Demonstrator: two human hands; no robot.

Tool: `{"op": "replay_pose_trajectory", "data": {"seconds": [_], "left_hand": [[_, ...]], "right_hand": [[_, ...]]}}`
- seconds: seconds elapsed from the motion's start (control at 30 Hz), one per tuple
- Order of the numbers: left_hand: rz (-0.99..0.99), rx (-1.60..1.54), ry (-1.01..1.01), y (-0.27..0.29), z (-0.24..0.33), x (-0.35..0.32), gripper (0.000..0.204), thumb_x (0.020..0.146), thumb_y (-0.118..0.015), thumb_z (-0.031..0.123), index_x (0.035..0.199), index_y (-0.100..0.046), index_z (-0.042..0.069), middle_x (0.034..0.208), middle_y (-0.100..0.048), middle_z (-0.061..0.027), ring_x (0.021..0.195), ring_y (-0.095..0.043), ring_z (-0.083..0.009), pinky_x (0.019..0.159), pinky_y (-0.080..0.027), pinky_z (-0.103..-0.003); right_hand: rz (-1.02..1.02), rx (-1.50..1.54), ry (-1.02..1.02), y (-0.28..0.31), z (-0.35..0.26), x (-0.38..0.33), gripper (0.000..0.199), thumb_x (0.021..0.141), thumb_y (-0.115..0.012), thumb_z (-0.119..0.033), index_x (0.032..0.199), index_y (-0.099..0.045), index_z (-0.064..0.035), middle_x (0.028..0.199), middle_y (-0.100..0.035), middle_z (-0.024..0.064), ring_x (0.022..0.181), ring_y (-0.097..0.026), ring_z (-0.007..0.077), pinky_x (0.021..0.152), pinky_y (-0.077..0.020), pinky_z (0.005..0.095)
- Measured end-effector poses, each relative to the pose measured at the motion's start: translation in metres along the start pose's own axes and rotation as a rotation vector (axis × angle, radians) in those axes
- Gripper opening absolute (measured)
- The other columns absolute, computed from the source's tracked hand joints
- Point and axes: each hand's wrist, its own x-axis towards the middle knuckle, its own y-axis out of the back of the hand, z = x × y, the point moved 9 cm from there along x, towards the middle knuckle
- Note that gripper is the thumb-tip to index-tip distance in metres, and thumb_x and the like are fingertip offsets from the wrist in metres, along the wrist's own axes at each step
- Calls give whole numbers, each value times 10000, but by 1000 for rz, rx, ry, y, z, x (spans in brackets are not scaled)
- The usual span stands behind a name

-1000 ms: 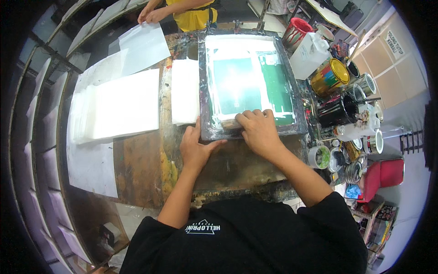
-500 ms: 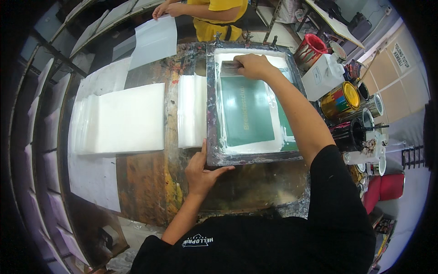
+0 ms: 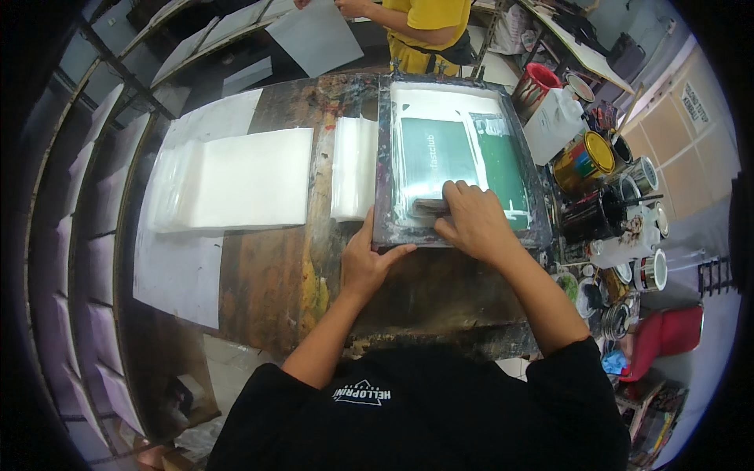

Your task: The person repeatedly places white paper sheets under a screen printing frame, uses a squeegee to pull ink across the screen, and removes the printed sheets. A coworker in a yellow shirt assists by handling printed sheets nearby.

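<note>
A dark-framed printing screen [image 3: 382,157] with a green and white mesh lies flat on the stained work table [image 3: 267,275]. My right hand [image 3: 471,220] is closed over a squeegee [image 3: 428,206] pressed on the mesh near the frame's near edge. My left hand [image 3: 369,259] grips the frame's near left corner, thumb on top. A stack of white sheets [image 3: 353,169] lies just left of the frame.
A larger pile of white sheets [image 3: 243,180] lies further left. Several paint cans [image 3: 585,161], a red bucket [image 3: 534,86] and a white jug [image 3: 554,125] crowd the right side. A person in a yellow shirt [image 3: 424,31] stands across the table holding a sheet.
My right hand has drawn the squeegee from the far end of the screen back to its near edge. My left hand stays on the frame's corner.
</note>
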Motion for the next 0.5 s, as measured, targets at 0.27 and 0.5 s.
{"op": "replay_pose_trajectory", "data": {"seconds": [0.27,0.5], "left_hand": [[256,-433,-268,48,88,67,946,870,-907,292,1582,-382,-44,1008,-656,-86,886,-635,-188,787,-526,-323],[182,586,-139,50,24,50,294,922,-808,269,1020,-662,34,904,-657,-127,828,-632,-331,784,-507,-462]], "right_hand": [[746,-117,114,148,-19,28,560,917,-708,-593,798,-627,-52,796,-615,111,796,-610,320,781,-386,458],[717,-1,117,204,-6,77,625,947,-647,-658,780,-678,-57,749,-670,115,728,-662,307,739,-426,476]]}}
